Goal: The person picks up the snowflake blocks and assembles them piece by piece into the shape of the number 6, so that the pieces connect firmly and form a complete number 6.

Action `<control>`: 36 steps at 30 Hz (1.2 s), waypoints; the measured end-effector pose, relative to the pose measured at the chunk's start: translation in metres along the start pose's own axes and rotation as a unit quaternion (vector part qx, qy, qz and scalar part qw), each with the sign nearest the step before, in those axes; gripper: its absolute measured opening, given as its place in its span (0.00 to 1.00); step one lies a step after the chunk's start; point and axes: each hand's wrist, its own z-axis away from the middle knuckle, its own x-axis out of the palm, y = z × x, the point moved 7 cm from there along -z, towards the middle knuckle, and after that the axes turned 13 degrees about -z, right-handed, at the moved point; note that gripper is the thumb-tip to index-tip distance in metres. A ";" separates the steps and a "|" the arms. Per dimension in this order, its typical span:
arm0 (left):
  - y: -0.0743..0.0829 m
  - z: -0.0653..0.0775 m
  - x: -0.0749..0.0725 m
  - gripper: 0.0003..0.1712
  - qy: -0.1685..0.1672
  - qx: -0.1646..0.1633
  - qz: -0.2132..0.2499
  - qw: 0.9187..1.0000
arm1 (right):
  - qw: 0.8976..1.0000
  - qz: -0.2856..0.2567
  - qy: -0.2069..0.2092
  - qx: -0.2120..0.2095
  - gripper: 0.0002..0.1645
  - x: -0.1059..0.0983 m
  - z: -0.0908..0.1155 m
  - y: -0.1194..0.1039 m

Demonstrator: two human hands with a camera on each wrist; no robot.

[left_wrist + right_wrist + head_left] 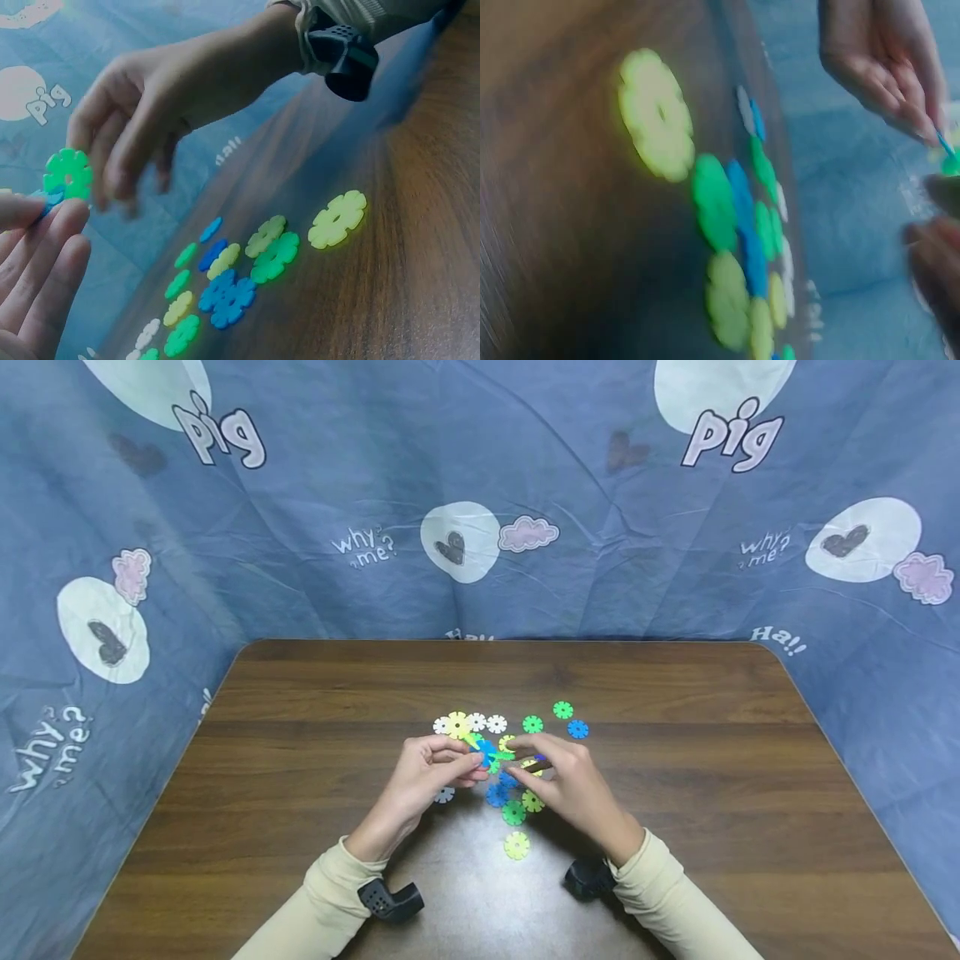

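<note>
Thumb and fingers of my left hand (431, 772) pinch a blue notched flower-shaped disc (486, 752) above the table. Slotted to it is a green disc (67, 174), standing up from the blue edge in the left wrist view. Yellow disc pieces (457, 725) reach out beyond the left fingertips in the head view. My right hand (570, 772) is just right of the green disc, thumb and fingers spread apart with nothing gripped between them. In the right wrist view its fingers (937, 251) are blurred, close below the joined discs.
Loose flower discs lie on the wooden table (300, 793) under and around the hands: a yellow one (517, 846) nearest, a green one (513, 812), a blue one (577, 729) at the far right, and several white ones (497, 724). A patterned blue cloth (600, 585) hangs behind.
</note>
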 end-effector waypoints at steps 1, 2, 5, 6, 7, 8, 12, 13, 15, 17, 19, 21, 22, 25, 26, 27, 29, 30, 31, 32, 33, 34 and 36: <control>0.000 0.000 -0.002 0.11 0.010 -0.001 0.001 1.000 | 0.999 0.010 -0.021 0.026 0.16 0.000 0.000 0.004; 0.000 -0.001 -0.003 0.11 0.019 -0.003 0.002 1.000 | 0.997 0.026 -0.048 0.052 0.15 0.000 0.000 0.008; -0.001 -0.002 -0.007 0.11 0.040 -0.006 0.008 0.999 | 0.980 0.078 -0.138 0.121 0.13 0.001 0.004 0.023; -0.002 -0.002 -0.009 0.11 0.045 -0.007 0.010 0.999 | 0.973 0.087 -0.167 0.137 0.12 0.003 0.006 0.027; -0.002 -0.002 -0.009 0.11 0.047 -0.008 0.012 0.999 | 0.966 0.091 -0.191 0.150 0.13 0.004 0.009 0.030; -0.002 -0.002 -0.009 0.11 0.047 -0.007 0.013 0.999 | 0.960 0.088 -0.209 0.163 0.13 0.005 0.010 0.033; -0.002 -0.002 -0.009 0.11 0.043 -0.007 0.019 0.999 | 0.950 0.053 -0.239 0.192 0.16 0.008 0.015 0.041; -0.002 -0.002 -0.009 0.11 0.041 -0.007 0.020 0.999 | 0.949 0.046 -0.242 0.197 0.16 0.008 0.016 0.042; -0.002 -0.002 -0.009 0.11 0.039 -0.008 0.021 0.999 | 0.947 0.037 -0.246 0.203 0.15 0.010 0.017 0.044; -0.002 -0.001 -0.008 0.11 0.038 -0.008 0.021 0.999 | 0.946 0.031 -0.248 0.205 0.14 0.011 0.019 0.046; -0.003 -0.001 -0.008 0.12 0.036 -0.009 0.020 0.999 | 0.945 0.025 -0.247 0.210 0.14 0.011 0.020 0.047; -0.003 -0.002 -0.008 0.12 0.035 -0.011 0.018 0.999 | 0.944 0.015 -0.249 0.216 0.14 0.011 0.021 0.048; -0.004 -0.002 -0.008 0.12 0.034 -0.012 0.018 0.999 | 0.944 0.012 -0.249 0.218 0.14 0.011 0.021 0.049; -0.004 -0.001 -0.008 0.12 0.033 -0.013 0.018 0.999 | 0.946 0.010 -0.244 0.213 0.16 0.012 0.020 0.048; -0.004 -0.001 -0.008 0.12 0.033 -0.013 0.018 0.999 | 0.948 0.011 -0.240 0.210 0.16 0.012 0.020 0.048; -0.004 -0.001 -0.008 0.12 0.034 -0.012 0.019 0.999 | 0.950 0.013 -0.235 0.205 0.15 0.012 0.019 0.048; -0.003 -0.001 -0.009 0.12 0.035 -0.011 0.020 0.999 | 0.954 0.004 -0.223 0.199 0.12 0.012 0.018 0.048; -0.003 -0.001 -0.009 0.12 0.035 -0.010 0.021 0.999 | 0.955 -0.010 -0.215 0.202 0.10 0.011 0.017 0.048; -0.003 -0.001 -0.009 0.12 0.035 -0.009 0.021 0.999 | 0.956 -0.031 -0.206 0.206 0.07 0.011 0.016 0.047; -0.003 -0.001 -0.009 0.12 0.035 -0.008 0.022 0.999 | 0.956 -0.058 -0.194 0.213 0.05 0.010 0.016 0.047; -0.002 -0.001 -0.009 0.12 0.036 -0.007 0.021 0.999 | 0.955 -0.088 -0.180 0.219 0.03 0.009 0.015 0.046; -0.002 -0.001 -0.009 0.12 0.036 -0.006 0.021 0.999 | 0.952 -0.120 -0.162 0.228 0.02 0.007 0.014 0.045; -0.002 -0.002 -0.009 0.12 0.037 -0.005 0.021 0.999 | 0.949 -0.172 -0.113 0.239 0.02 0.002 0.011 0.043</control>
